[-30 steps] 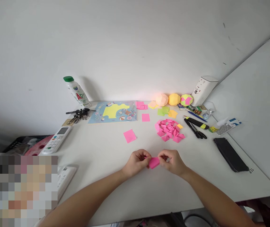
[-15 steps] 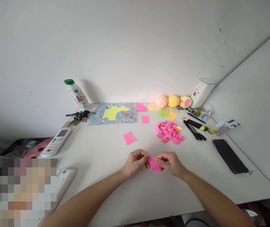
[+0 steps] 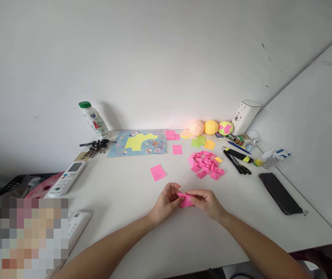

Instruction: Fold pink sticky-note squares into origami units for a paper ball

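A small pink paper [image 3: 186, 200] is held between both hands above the near part of the white table. My left hand [image 3: 168, 203] pinches its left side, and my right hand [image 3: 208, 201] grips its right side. Beyond the left hand lies a flat pink square [image 3: 158, 172], with another pink square [image 3: 177, 149] farther back. Past the right hand is a pile of folded pink pieces [image 3: 205, 164]. Green notes [image 3: 198, 141] and orange notes [image 3: 210, 144] lie behind the pile.
Three paper balls [image 3: 211, 127] line the wall beside a white container [image 3: 245, 117]. Scissors [image 3: 238, 164] and a black pouch [image 3: 280, 193] are at right. A bottle [image 3: 95, 121], keys [image 3: 98, 145], a blue booklet [image 3: 119, 150] and a remote [image 3: 67, 179] are at left.
The held pink paper now looks shorter, as if folded over, and both hands are closer together. The camera view has shifted slightly.
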{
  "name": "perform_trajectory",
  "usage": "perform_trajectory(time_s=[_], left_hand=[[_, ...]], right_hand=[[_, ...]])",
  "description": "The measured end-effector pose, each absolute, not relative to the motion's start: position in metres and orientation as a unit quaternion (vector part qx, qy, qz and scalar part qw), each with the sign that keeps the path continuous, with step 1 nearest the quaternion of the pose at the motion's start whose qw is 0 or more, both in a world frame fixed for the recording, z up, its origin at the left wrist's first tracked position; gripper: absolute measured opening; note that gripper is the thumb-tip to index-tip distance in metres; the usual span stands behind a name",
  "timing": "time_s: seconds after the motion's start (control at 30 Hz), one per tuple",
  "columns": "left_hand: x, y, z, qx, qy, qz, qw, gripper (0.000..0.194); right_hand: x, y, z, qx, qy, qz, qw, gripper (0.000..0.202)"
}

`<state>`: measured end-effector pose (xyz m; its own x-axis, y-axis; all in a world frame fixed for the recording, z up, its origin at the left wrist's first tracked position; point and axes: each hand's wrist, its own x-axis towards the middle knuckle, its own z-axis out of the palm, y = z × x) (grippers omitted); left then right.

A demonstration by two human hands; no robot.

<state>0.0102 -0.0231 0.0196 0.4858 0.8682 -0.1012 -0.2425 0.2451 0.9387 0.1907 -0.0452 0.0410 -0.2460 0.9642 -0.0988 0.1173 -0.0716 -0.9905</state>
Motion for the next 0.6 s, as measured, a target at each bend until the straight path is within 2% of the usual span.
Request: perform_trajectory(time_s=[0.23, 0.4, 0.6], left_hand=[[0.0080, -0.0244, 0.0228, 0.472, 0.299, 0.348, 0.753, 0.038], [0.0095, -0.0257, 0.0221, 0.491, 0.268, 0.389, 0.732, 0.039], [0.0094, -0.0287, 0.0239, 0.540, 0.290, 0.390, 0.687, 0.022]], right_hand=[[0.1945, -0.0392, 0.0380, -0.512, -0.456, 0.603, 0.407, 0.033], [0.1910, -0.0411, 0.0332, -0.503, -0.480, 0.577, 0.428, 0.032], [0.1874, -0.0442, 0.0333, -0.501, -0.507, 0.565, 0.416, 0.030]])
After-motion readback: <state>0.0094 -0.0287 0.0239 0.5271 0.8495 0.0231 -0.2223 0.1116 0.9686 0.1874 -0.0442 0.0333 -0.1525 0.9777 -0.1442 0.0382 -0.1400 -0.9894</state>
